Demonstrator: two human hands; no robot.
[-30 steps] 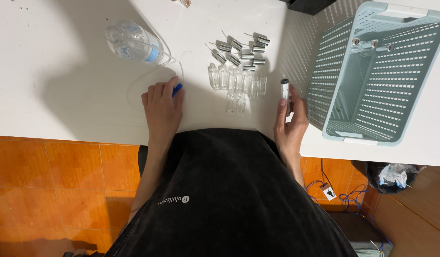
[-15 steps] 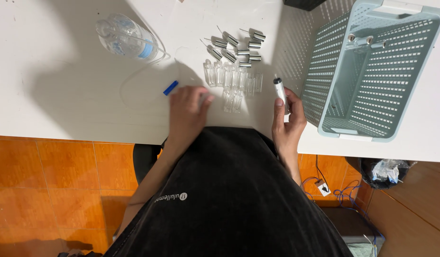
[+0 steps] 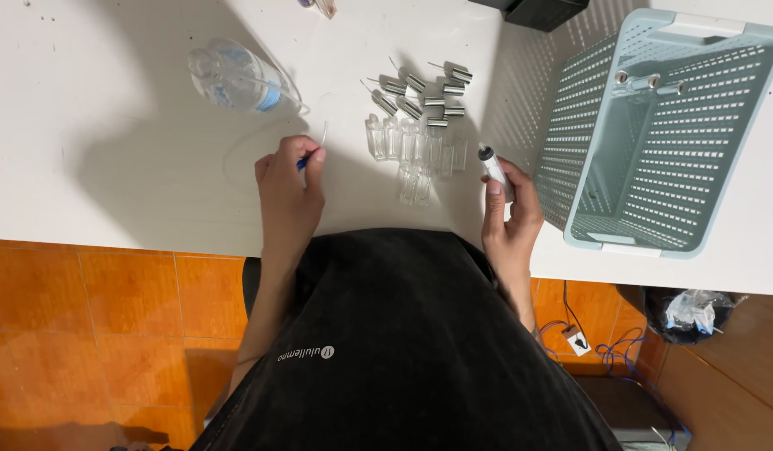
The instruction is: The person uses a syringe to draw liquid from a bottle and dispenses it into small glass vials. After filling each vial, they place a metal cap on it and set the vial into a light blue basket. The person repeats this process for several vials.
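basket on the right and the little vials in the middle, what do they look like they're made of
The basket looks like moulded plastic, matt pale blue-green: its walls are pierced with even rows of slots. The vials look like clear glass or hard clear plastic, since the white table shows through them; which of the two cannot be told. The caps behind them look like shiny silver metal or metallised plastic.

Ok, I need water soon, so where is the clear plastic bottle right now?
In the head view, the plastic bottle lies on its side on the white table, upper left, beyond the left hand.
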